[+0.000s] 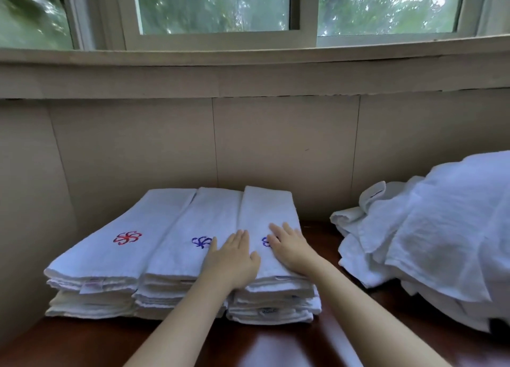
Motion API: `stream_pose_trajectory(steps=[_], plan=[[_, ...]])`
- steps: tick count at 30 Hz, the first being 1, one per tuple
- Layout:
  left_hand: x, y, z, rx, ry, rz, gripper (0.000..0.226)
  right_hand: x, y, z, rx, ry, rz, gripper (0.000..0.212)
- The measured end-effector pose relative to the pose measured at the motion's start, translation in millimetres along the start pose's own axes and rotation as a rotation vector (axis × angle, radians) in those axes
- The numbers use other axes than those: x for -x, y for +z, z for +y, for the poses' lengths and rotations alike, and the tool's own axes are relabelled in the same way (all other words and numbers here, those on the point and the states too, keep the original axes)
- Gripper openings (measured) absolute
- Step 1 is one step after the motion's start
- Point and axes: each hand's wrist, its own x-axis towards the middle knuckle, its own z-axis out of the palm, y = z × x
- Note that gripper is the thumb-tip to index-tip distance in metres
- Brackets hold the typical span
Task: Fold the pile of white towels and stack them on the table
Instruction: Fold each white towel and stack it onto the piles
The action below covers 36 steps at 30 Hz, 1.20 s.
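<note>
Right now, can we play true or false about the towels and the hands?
1. The left hand and the right hand both lie flat on the folded towels. True.
2. The mark on the leftmost stack is blue. False: it is red.
3. A rumpled towel pile sits to the right. True.
4. The table is white. False: it is dark brown wood.
</note>
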Motion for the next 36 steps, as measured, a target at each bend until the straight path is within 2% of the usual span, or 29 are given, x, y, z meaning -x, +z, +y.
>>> stream_pose_trajectory(steps=[3,7,9,10,12,14,15,17,18,20,22,23,25,28,30,33,36], plan=[[10,1,6,-0.051,-0.051,0.021,0.057,12,-1,5,-0.026,-0.021,-0.002,0.055],[31,-10,17,-0.296,-0.078,0.066,0.046,64,-19,10,-0.076,-0.060,-0.168,0.059],[41,-18,29,-0.376,-0.083,0.124,0.042,98,-38,35,0.086,-0.088,-0.245,0.069],[45,-21,37,-0.381,-0.066,0.172,0.041,113,-53,53,0.221,-0.110,-0.203,0.070],[47,-25,64,-0.350,0.015,0.283,0.041,139,-90,88,0.430,-0.089,0.067,0.068],[44,-26,103,-0.214,0.098,0.379,0.038,159,-128,125,0.548,0.101,0.367,0.070],[39,-26,126,-0.089,0.122,0.395,0.038,167,-144,142,0.581,0.232,0.449,0.074],[29,-22,174,0.229,0.148,0.313,0.046,179,-166,170,0.496,0.456,0.461,0.079],[23,-17,197,0.370,0.171,0.247,0.051,180,-171,180,0.426,0.493,0.445,0.076],[13,-3,237,0.548,0.236,0.158,0.061,176,-170,188,0.367,0.428,0.463,0.051],[10,12,264,0.610,0.298,0.165,0.066,171,-163,188,0.340,0.348,0.559,0.018],[12,17,272,0.653,0.309,0.210,0.060,171,-161,186,0.304,0.334,0.610,0.011],[18,20,276,0.787,0.306,0.322,0.037,179,-160,184,0.233,0.360,0.704,0.015],[37,11,265,0.991,0.391,0.309,0.013,205,-166,178,0.150,0.405,0.759,0.019],[59,-1,253,1.148,0.433,0.229,0.009,229,-172,168,0.030,0.347,0.705,0.011],[95,-13,230,1.261,0.416,0.117,0.018,270,-179,146,-0.288,0.197,0.586,0.030],[129,-16,198,1.179,0.420,-0.009,0.033,313,-184,117,-0.548,0.008,0.330,0.031]])
